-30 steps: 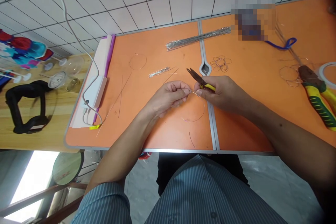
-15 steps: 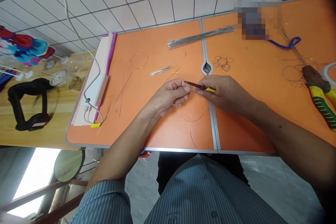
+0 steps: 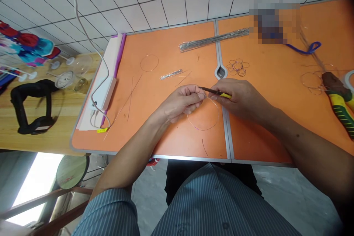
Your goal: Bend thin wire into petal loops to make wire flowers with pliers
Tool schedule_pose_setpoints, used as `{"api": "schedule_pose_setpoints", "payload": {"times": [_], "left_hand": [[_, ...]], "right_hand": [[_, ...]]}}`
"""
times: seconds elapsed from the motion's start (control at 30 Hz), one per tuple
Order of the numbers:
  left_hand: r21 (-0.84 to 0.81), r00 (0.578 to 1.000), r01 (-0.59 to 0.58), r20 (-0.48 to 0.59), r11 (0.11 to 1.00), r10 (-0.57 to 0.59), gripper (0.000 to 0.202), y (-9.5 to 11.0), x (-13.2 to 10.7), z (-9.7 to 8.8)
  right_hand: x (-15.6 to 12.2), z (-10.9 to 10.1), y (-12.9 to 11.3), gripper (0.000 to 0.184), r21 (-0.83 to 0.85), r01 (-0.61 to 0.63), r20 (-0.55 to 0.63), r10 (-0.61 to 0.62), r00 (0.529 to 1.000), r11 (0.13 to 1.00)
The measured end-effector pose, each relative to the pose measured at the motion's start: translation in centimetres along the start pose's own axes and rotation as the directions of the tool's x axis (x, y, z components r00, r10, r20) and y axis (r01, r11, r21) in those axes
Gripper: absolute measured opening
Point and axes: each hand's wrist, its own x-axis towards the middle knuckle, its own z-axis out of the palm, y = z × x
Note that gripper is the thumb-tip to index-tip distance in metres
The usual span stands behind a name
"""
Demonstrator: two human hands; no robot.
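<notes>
My left hand (image 3: 181,104) is closed, pinching the top of a thin wire ring (image 3: 204,127) that curves down over the orange table (image 3: 166,125). My right hand (image 3: 240,97) is wrapped round small yellow-handled pliers (image 3: 214,91). Their dark jaws point left and meet the wire right at my left fingertips. A short curved wire offcut (image 3: 204,147) lies near the front edge, below the ring.
A bundle of straight wires (image 3: 212,40) lies at the back, short wires (image 3: 170,75) and a finished ring (image 3: 149,62) to the left, and several small rings (image 3: 237,67) to the right. Large yellow-and-green pliers (image 3: 339,101) rest far right. A white power strip (image 3: 103,94) sits left.
The pliers swung from pointing up and left to lying level, jaws now at the wire by my left fingertips. The ring has turned slightly in my left hand.
</notes>
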Motion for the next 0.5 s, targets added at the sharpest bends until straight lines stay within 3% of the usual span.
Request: {"api": "schedule_pose_setpoints", "payload": {"times": [0.5], "left_hand": [[0.004, 0.994, 0.096, -0.061, 0.995, -0.096, 0.024, 0.63, -0.64, 0.54]], "right_hand": [[-0.14, -0.27, 0.58, 0.017, -0.114, 0.107, 0.036, -0.104, 0.994, 0.988]]}}
